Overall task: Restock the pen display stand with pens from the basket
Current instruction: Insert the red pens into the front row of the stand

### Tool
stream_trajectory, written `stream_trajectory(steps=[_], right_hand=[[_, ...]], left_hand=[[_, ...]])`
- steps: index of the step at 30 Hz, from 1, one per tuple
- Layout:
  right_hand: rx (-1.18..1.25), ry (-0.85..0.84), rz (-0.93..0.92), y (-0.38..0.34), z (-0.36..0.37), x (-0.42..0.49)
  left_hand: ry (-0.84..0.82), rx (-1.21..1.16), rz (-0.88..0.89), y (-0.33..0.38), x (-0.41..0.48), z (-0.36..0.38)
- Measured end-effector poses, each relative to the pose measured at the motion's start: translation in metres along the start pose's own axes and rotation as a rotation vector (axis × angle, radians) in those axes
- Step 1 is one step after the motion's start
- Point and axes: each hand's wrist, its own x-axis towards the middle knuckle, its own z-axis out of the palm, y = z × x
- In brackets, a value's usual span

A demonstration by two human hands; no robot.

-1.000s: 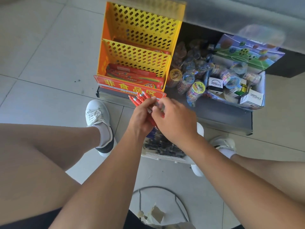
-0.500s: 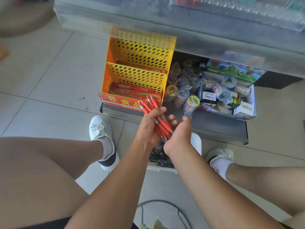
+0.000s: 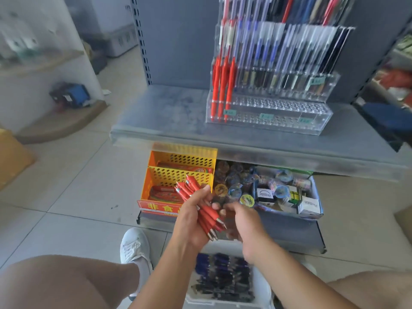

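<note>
I see a clear, shiny plastic pen stand (image 3: 267,117) on a dull grey metal shelf (image 3: 169,117). The red pens (image 3: 200,208) look smooth with shiny silver tips. The floor tiles (image 3: 78,197) look smooth.

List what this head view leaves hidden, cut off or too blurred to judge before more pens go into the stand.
- Right hand: motion-blurred; whether its fingers pinch a pen is unclear.
- Red pens: count unclear; the left hand wraps the bundle.
- Pen display stand: top cut off by the frame edge; price labels too small to read.
- Basket: both forearms cover parts of it; the dark pens inside are blurred.
</note>
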Motion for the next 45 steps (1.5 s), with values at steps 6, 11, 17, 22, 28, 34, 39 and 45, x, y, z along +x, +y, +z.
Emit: stream_trajectory(steps=[6,11,17,22,28,34,39,45], right_hand=[[-0.559,0.024,-0.406,-0.034,-0.053,-0.008],[-0.855,0.093,-0.646,-0.075,-0.081,-0.021],[-1.019,0.116,-0.813,-0.136,-0.086,-0.029],[-1.178,0.125,-0.939,-0.169,-0.081,-0.025],[-1.222,0.125,-1.07,-0.188,-0.066,0.0],[-1.149,0.114,-1.187,-0.198,-0.049,0.029],[-0.852,0.101,-1.245,-0.186,-0.039,0.051],[-0.645,-0.063,-1.142,-0.186,-0.012,0.051]], left_hand=[[-0.065,0.002,0.074,0.033,-0.026,0.044],[-0.099,-0.018,0.131,0.068,-0.026,0.077],[-0.077,0.002,0.199,0.113,-0.009,0.119],[-0.01,0.042,0.246,0.136,0.015,0.136],[-0.016,0.049,0.209,0.142,0.047,0.133],[-0.094,0.054,0.198,0.14,0.068,0.122],[-0.223,0.126,0.17,0.139,0.057,0.122],[-0.263,0.173,0.076,0.135,0.049,0.11]])
